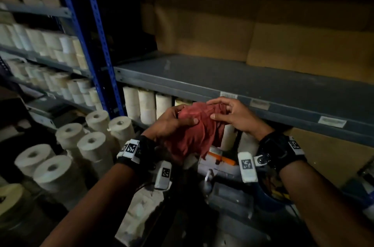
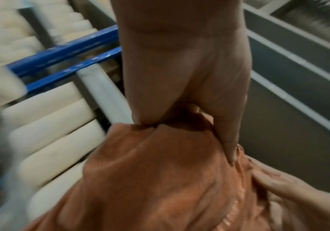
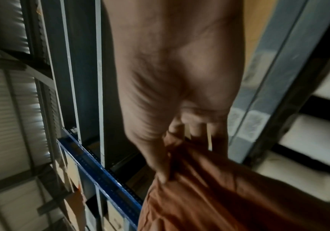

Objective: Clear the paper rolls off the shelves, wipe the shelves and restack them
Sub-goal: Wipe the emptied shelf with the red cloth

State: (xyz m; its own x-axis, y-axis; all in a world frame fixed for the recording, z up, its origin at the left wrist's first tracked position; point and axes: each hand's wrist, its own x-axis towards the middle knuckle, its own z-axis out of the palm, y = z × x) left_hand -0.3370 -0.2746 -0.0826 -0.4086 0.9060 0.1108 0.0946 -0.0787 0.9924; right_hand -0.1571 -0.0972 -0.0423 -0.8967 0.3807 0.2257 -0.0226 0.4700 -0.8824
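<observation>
A red cloth [image 1: 197,131] hangs bunched between both hands, just below the front edge of a bare grey shelf [image 1: 232,76]. My left hand [image 1: 174,120] grips the cloth's left side, thumb pressed on top. My right hand [image 1: 228,113] pinches its right side. The left wrist view shows the cloth [image 2: 160,179] gathered under my left hand [image 2: 182,93]. The right wrist view shows my right hand [image 3: 172,132] pinching a fold of the cloth [image 3: 229,187]. Cream paper rolls [image 1: 81,141] stand in a cluster at the lower left.
More paper rolls [image 1: 145,103] stand under the grey shelf, and others fill the left rack's shelves [image 1: 50,44]. Blue uprights [image 1: 97,30] divide the racks. Cardboard boxes [image 1: 283,40] line the back of the bare shelf. A blue bucket [image 1: 271,194] and an orange-topped item [image 1: 224,157] sit below my hands.
</observation>
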